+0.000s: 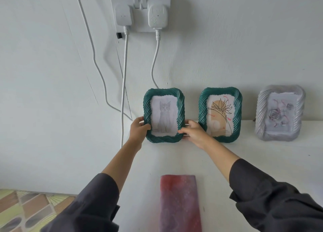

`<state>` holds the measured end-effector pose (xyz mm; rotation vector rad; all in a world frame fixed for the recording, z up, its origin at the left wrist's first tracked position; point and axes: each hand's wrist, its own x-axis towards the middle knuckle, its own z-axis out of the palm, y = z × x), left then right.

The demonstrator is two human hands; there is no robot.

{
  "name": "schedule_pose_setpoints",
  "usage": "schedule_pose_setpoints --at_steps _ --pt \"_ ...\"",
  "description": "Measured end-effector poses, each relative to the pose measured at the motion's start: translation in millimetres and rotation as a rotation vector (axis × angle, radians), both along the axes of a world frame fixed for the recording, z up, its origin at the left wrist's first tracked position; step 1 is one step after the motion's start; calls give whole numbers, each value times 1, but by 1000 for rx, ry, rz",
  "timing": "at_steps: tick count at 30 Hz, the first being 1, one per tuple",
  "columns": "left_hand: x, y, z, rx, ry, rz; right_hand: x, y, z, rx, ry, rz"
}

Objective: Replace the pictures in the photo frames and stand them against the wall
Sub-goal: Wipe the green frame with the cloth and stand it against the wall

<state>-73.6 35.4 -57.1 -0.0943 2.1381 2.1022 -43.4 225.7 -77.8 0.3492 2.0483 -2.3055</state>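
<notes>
Both hands are gripping a dark green twisted-rope plastic photo frame with a grey kitten picture (164,114), upright at the back of the white tabletop (262,158) near the wall (227,57). The left hand (139,129) is curling round its lower left edge, and the right hand (193,133) is pinching its lower right edge. A matching green frame with a flower drawing (220,114) is standing just beside the right hand.

Colours
Cat frame (180,109) and flower frame (202,109) dark green; silver frame (260,113) at 3 o'clock; cloth (180,203) mottled pink-purple.
</notes>
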Motion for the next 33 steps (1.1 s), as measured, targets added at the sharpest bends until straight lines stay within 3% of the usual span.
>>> schedule_pose_setpoints --at_steps 27,30,33 --pt "4 2 1 -39 -29 54 10 1 -3 102 -56 166" --pt "8 5 2 -62 6 113 12 4 -1 141 -70 161" --pt "18 13 6 -169 176 318 22 10 6 215 -123 144"
